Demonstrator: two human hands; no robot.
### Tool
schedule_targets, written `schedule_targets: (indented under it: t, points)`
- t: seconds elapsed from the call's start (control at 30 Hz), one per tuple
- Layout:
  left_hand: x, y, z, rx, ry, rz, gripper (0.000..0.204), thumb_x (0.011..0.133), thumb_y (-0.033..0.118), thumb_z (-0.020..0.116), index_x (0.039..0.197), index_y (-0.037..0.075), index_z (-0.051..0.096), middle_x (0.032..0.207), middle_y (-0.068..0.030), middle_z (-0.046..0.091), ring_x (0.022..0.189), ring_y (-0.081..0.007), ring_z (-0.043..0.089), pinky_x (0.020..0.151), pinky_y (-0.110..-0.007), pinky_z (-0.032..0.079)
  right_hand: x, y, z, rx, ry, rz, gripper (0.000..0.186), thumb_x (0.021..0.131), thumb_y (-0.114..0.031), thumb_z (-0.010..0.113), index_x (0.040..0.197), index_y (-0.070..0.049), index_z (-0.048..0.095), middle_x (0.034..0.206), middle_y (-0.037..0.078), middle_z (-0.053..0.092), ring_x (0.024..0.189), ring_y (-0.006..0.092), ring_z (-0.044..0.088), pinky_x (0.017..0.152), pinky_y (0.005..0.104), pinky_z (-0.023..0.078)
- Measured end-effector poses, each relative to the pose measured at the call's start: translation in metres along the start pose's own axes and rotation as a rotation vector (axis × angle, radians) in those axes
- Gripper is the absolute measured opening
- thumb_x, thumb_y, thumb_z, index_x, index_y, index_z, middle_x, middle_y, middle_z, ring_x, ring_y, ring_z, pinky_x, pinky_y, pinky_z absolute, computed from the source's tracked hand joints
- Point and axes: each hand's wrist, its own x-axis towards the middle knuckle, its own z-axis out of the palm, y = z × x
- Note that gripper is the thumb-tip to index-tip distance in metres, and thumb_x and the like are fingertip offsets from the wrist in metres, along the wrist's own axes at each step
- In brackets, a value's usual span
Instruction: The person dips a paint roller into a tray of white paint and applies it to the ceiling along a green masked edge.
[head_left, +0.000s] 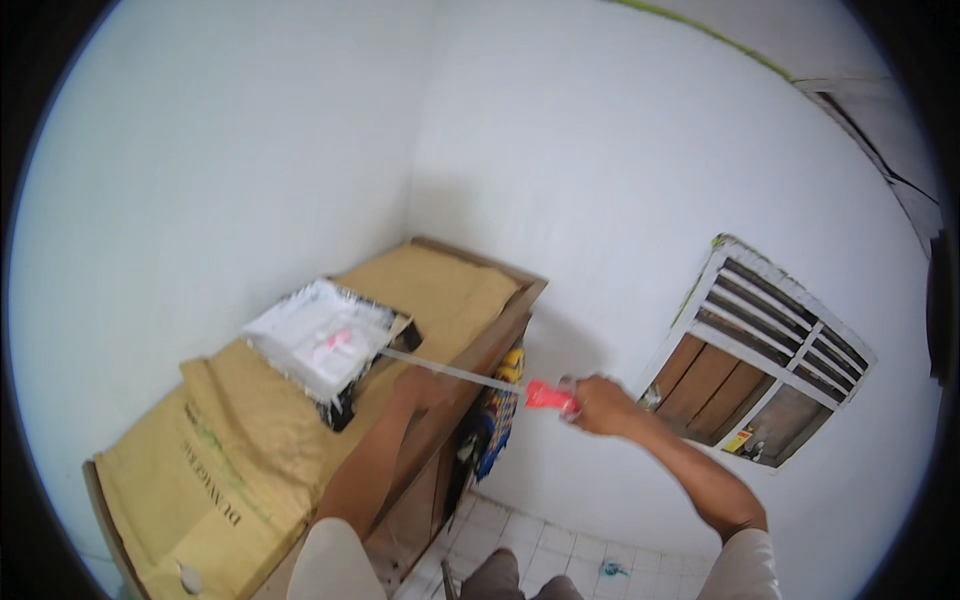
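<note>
My right hand grips the pink handle of a long, thin pale pole, which runs leftward to a paint tray with a dark underside. In the tray is white paint with a small pink piece, probably part of a roller. My left hand is just below the pole, beside the tray; its fingers are blurred, so I cannot tell if they hold it. The tray rests on brown paper sacking spread over a wooden cabinet top.
The wooden cabinet stands against white walls. A colourful cloth hangs at its end. A barred, shuttered window is on the right wall. Below are my legs and a tiled floor with a small turquoise item.
</note>
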Motion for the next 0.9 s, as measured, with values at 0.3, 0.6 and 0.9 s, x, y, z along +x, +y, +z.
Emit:
schedule_targets:
  t: [0.3,0.6,0.9]
  points:
    - [0.014,-0.027,0.005,0.081,-0.037,-0.035,0.075,0.059,0.059,0.071,0.108,0.002,0.066,0.114,-0.0234,0.062,0.108,-0.0357,0.06,0.092,-0.041,0.048,-0.003,0.008,0.05,0.255,0.085,-0.104,0.033,0.079,-0.026,0.071,0.098,-0.002,0.059,0.081,0.02,0.064,0.076,0.0391,0.063,0.071,0.0437,0.05]
    - [0.03,-0.022,0.024,0.307,0.069,0.152,0.062,0.073,0.054,0.059,0.106,0.001,0.067,0.11,-0.024,0.063,0.107,-0.0352,0.06,0.093,-0.041,0.046,-0.04,-0.008,0.081,1.075,-0.171,0.192,0.034,0.087,-0.034,0.067,0.086,-0.001,0.059,0.06,0.005,0.056,0.047,0.0111,0.053,0.044,0.028,0.043]
    - [0.053,0.027,0.008,0.248,-0.26,-0.142,0.065,0.069,0.046,0.066,0.103,-0.008,0.063,0.105,-0.0298,0.062,0.104,-0.0409,0.059,0.089,-0.044,0.047,0.017,-0.006,0.158,1.05,0.372,0.101,0.03,0.084,-0.027,0.07,0.095,-0.002,0.059,0.059,0.004,0.051,0.048,0.0098,0.046,0.046,0.0255,0.039]
